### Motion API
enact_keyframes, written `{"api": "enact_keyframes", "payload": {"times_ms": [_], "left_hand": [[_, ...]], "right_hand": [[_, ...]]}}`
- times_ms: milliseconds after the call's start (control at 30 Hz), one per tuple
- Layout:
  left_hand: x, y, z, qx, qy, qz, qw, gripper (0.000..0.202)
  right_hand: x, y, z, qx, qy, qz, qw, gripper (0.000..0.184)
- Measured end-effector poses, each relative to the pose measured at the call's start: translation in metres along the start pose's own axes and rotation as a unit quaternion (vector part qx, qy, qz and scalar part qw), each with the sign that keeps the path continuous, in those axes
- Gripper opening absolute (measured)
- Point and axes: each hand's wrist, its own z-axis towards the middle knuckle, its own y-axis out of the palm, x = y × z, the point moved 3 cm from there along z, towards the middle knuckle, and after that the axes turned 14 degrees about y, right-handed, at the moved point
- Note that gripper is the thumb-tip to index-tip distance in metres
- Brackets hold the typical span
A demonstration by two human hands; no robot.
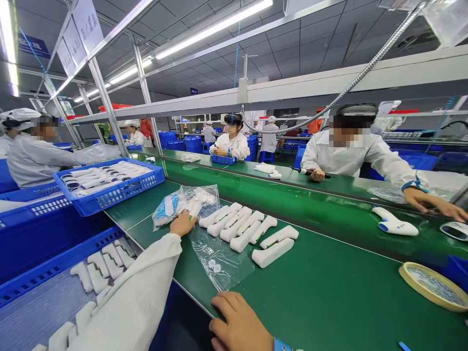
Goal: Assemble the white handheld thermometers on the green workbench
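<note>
My left hand [183,223] reaches out over the green belt [329,287] in a white sleeve. Its fingers are closed on a white plastic handle part [194,208] at the near end of a row of several such white parts [243,229]. A clear plastic bag [219,261] lies flat on the belt just under and beside that hand. My right hand [237,324] rests on the belt's near edge, fingers curled down, holding nothing I can see. A bagged blue-and-white unit [171,207] lies to the left of the row.
Blue crates of white parts stand at the left: one raised [109,183], one low beside me [54,273]. Across the belt a person in white holds a dark tool [310,171]. A finished white and blue thermometer [395,223] and a tape roll [433,285] lie at right.
</note>
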Motion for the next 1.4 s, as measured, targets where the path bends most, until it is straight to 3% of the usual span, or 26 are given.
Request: {"api": "enact_keyframes", "payload": {"times_ms": [167,333,500,600,633,733,833,967,1133,1267,1400], "left_hand": [[-0.01,-0.015,-0.007,-0.029,-0.028,-0.209,0.977,0.031],[-0.002,-0.027,-0.048,-0.076,0.013,-0.448,0.89,0.041],[0.037,-0.011,-0.095,-0.185,0.039,-0.58,0.792,0.041],[0.071,0.014,-0.12,-0.287,0.035,-0.609,0.739,0.041],[0.083,0.023,-0.128,-0.318,0.038,-0.599,0.733,0.039],[0.118,0.052,-0.145,-0.371,0.095,-0.502,0.775,0.032],[0.152,0.08,-0.155,-0.375,0.188,-0.398,0.816,0.036],[0.189,0.118,-0.158,-0.363,0.305,-0.324,0.818,0.04],[0.219,0.158,-0.153,-0.328,0.405,-0.256,0.814,0.039],[0.232,0.175,-0.152,-0.333,0.423,-0.218,0.814,0.036],[0.231,0.179,-0.156,-0.358,0.404,-0.216,0.814,0.033]], "right_hand": [[0.004,-0.017,-0.013,0.06,0.052,0.085,0.993,0.015],[-0.001,-0.034,-0.019,0.07,0.05,0.098,0.991,0.016],[0.021,-0.066,-0.033,0.101,0.132,0.157,0.974,0.017],[0.053,-0.088,-0.051,0.143,0.238,0.221,0.935,0.018],[0.064,-0.095,-0.059,0.157,0.28,0.251,0.913,0.019],[0.093,-0.113,-0.086,0.182,0.366,0.371,0.834,0.029],[0.106,-0.129,-0.106,0.209,0.357,0.456,0.788,0.04],[0.112,-0.138,-0.117,0.257,0.33,0.476,0.774,0.046],[0.125,-0.135,-0.128,0.316,0.37,0.432,0.76,0.047],[0.135,-0.136,-0.137,0.338,0.389,0.426,0.743,0.047],[0.137,-0.134,-0.138,0.329,0.4,0.429,0.74,0.045]]}}
